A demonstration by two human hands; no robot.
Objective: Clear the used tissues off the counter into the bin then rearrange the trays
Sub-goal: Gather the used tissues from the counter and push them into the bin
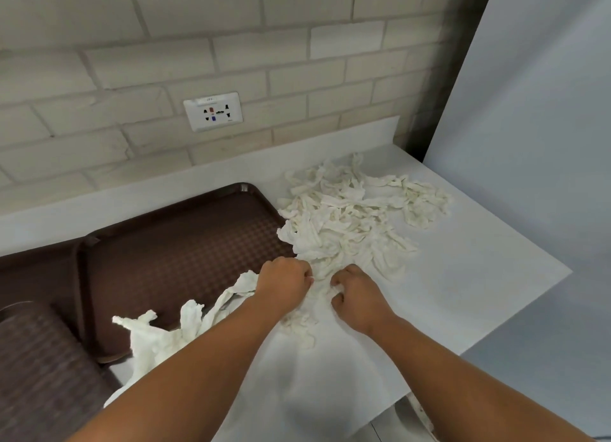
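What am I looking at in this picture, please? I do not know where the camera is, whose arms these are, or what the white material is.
There is no machine here: these are a person's two bare arms. The one picture comes from a camera worn on the person's head, looking forward and down. The left hand and the right hand both grip crumpled white tissues, which lie in a big pile on a white counter. More tissues trail over the near edge of a brown tray. A second tray sits at the lower left. Behind is a brick wall with a socket.
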